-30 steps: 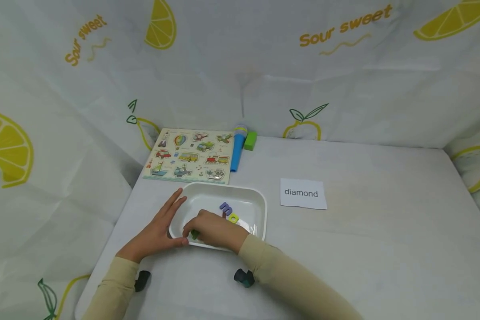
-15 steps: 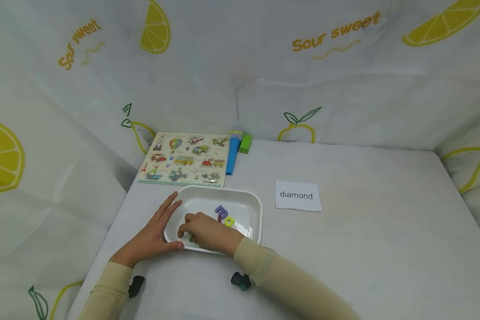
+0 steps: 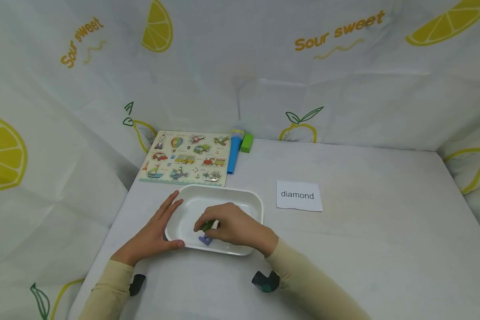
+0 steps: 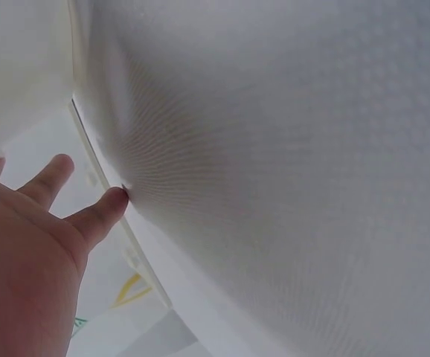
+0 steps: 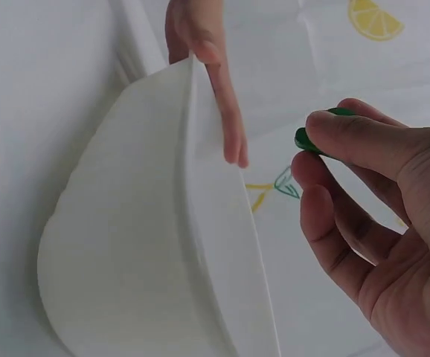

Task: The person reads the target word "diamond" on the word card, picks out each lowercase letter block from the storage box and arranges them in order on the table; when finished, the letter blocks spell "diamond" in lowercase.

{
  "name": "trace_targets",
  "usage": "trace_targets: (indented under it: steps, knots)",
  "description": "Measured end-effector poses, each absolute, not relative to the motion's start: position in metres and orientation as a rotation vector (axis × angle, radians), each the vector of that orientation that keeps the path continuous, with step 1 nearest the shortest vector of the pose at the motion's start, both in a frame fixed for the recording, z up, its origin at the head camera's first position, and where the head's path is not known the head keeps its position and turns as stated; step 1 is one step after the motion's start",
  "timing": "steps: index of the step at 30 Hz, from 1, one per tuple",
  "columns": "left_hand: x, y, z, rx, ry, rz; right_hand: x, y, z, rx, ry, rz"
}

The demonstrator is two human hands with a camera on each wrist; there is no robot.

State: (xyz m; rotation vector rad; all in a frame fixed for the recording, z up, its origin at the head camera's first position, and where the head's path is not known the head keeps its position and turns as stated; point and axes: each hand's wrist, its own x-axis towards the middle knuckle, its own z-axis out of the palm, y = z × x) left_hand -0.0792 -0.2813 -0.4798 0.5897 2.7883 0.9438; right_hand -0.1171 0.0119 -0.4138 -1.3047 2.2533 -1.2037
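Observation:
In the head view, a white tray (image 3: pixel 242 192) stands on the table. My left hand (image 3: pixel 150 235) spreads around its left end, fingers fairly straight and thumb at the near rim. The right wrist view shows that left hand (image 5: pixel 207 71) against the tray wall (image 5: pixel 126 223). Over the tray, my right hand (image 3: pixel 240 226) pinches a small green letter-like piece (image 3: pixel 207 226) between thumb and fingertips; the right wrist view shows the green piece (image 5: pixel 304 141) above rim height. Below it lies a purple letter (image 3: pixel 205 240). My right hand covers the tray's middle.
A picture puzzle board (image 3: pixel 186 158) lies behind the tray, with a blue toy microphone (image 3: pixel 234 151) and a green block (image 3: pixel 246 143) beside it. A card reading "diamond" (image 3: pixel 299 195) lies to the right. The fabric wall (image 3: pixel 264 66) rises at the back.
My right hand has lifted the green piece and shifted right over the tray. It now hides the purple m and yellow letter seen before, and a purple letter shows near the front rim.

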Motion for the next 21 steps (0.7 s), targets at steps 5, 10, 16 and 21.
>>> trace_targets:
  steps: [5, 10, 16, 21]
  knots:
    - [-0.079, -0.28, -0.48, 0.554, 2.787, 0.947, -0.108, 0.066, -0.403, -1.266, 2.317, -1.359]
    - [-0.079, -0.279, -0.479, 0.557, 2.782, 0.956, -0.1, 0.114, -0.398, -1.227, 2.481, -1.398]
    - [-0.08, -0.278, -0.479, 0.551, 2.773, 0.96, -0.089, 0.158, -0.41, -1.198, 2.719, -1.343]
    - [-0.079, -0.278, -0.478, 0.527, 2.773, 0.956, -0.085, 0.171, -0.435, -1.221, 2.905, -1.183]
